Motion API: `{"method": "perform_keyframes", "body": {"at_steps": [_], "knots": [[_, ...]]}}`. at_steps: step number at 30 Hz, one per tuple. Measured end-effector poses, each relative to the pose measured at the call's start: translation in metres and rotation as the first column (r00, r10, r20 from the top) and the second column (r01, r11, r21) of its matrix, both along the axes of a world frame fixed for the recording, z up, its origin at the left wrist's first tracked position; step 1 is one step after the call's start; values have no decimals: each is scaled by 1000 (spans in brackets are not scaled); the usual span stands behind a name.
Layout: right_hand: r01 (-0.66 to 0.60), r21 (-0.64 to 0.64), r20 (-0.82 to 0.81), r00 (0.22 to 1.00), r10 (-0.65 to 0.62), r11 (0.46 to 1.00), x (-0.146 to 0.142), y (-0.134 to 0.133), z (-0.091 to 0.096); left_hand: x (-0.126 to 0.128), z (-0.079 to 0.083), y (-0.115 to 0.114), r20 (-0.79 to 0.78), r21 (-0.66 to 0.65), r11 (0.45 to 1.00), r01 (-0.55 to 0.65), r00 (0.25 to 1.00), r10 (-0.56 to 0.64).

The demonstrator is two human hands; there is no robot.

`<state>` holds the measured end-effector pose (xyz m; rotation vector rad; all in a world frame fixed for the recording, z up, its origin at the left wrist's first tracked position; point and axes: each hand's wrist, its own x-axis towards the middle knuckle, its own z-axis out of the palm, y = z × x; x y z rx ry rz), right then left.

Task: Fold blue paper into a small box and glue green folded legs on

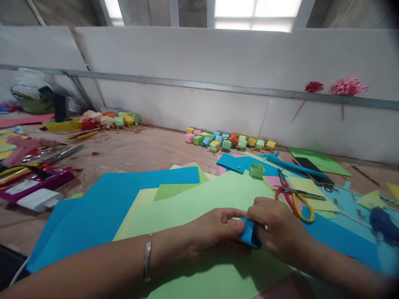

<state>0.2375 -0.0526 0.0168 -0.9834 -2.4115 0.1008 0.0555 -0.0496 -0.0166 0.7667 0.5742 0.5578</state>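
Between my two hands is a small folded blue paper piece, box-like in shape. My left hand pinches its left side with thumb and fingers. On its right and upper side, my right hand grips it with curled fingers, which hide part of it. Beneath both hands lies a light green paper sheet. A small open light green paper box stands just beyond the hands. Red-and-yellow scissors rest to the right of my right hand.
Blue sheets spread to the left. Small coloured paper boxes line the wall. A phone lies at the right. At the left are a pink glue gun, a purple power strip and a tape roll.
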Motion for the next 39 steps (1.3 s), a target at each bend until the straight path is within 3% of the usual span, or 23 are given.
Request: {"method": "perform_keyframes", "body": {"at_steps": [4,8,10,13,16,20,24,28,36,39], "knots": [[50,-163,39,998,-44,985,2,4,2,-1,0,1,2,-31,999,-12,1000,12],[75,-296,11,997,-75,952,7,13,11,-1,3,8,19,-86,987,-134,990,137],[78,-241,-47,995,-92,967,9,19,12,-2,5,14,14,-135,971,-199,979,203],[20,1,-75,997,-20,1000,10,26,7,-4,6,23,13,-203,951,-232,971,240],[-70,179,-45,996,79,981,7,29,-1,-7,5,26,27,-258,945,-202,976,216],[-50,225,-90,993,72,973,8,33,-6,-6,3,24,12,-275,949,-155,986,165],[154,301,-122,985,-122,941,23,55,-14,-4,5,21,-78,-234,961,-147,988,133],[288,383,-10,952,-307,878,44,84,-30,-5,4,18,-57,-200,975,-102,994,92],[280,371,118,931,-344,885,51,97,-41,-6,-3,17,-41,-119,991,-65,997,61],[281,385,94,935,-341,879,50,96,-42,-4,0,15,-129,10,993,-119,984,119]]}}
